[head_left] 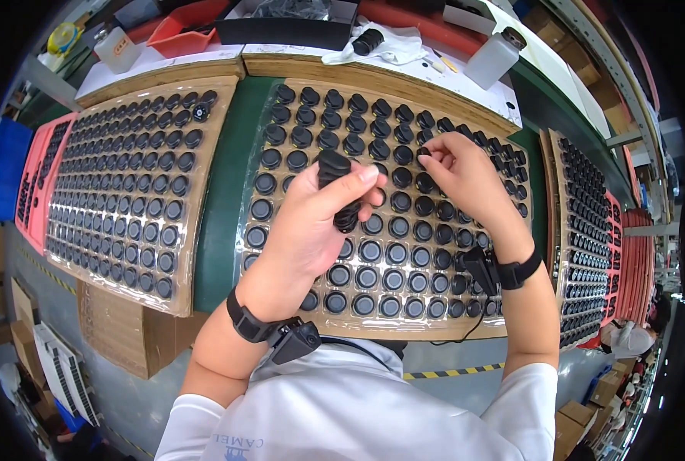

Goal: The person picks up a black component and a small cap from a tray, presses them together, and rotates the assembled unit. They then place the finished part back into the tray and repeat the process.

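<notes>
My left hand [305, 223] is wrapped round a column of black round parts [333, 167], with its thumb lying across them. The lower end of the column shows below the fingers. My right hand [465, 173] is closed in a pinch over the middle tray, its fingertips on a small black round part [424, 153]. Whether that part is still seated in the tray cannot be made out. Beneath both hands lies a clear plastic tray [244, 219] on cardboard, filled with rows of black round parts. My hands and forearms hide some of the rows.
Another filled tray [190, 253] lies to the left, and a third stands at the right [559, 230]. Along the back shelf are a bottle [494, 60], a white cloth [400, 48], a black ringed part [368, 41], and a red bin [181, 34]. Wrist straps carry small black devices.
</notes>
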Available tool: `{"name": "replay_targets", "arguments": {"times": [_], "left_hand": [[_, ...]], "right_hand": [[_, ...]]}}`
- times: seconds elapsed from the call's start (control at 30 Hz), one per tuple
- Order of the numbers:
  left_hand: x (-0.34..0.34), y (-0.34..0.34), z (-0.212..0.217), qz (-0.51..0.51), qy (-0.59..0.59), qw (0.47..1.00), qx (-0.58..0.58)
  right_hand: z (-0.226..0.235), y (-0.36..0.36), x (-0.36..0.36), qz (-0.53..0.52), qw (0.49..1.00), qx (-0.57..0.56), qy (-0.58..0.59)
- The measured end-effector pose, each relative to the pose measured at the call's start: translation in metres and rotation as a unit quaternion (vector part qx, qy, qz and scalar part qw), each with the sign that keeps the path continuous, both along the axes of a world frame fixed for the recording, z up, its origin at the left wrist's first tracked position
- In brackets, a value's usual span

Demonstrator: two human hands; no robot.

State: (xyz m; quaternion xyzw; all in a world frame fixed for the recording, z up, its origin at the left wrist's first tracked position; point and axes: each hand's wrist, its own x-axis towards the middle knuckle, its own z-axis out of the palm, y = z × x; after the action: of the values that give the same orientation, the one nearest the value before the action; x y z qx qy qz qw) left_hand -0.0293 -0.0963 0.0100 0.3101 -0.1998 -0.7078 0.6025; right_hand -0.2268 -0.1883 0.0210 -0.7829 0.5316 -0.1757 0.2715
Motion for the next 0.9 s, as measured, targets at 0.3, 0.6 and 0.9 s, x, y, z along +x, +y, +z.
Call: {"name": "replay_targets", "arguments": {"times": [0.3, 0.6, 0.9], "left_hand": [[-0.007, 0.002, -0.009, 0.036, -0.176, 0.981, -0.068], [-0.008, 0.013, -0.001, 0.077, -0.433, 0.857, -0.269], [-0.003, 0.013, -0.006, 0.003, -0.381, 0.891, -0.247]], "right_hand": [[-0.029, -0.016, 0.01, 0.037, 0.988, -0.134, 0.062], [0.018, 0.074, 0.023, -0.001, 0.953, -0.007, -0.304], [-0.007, 0.081, 0.016, -0.006, 0.918, 0.047, -0.394]]}}
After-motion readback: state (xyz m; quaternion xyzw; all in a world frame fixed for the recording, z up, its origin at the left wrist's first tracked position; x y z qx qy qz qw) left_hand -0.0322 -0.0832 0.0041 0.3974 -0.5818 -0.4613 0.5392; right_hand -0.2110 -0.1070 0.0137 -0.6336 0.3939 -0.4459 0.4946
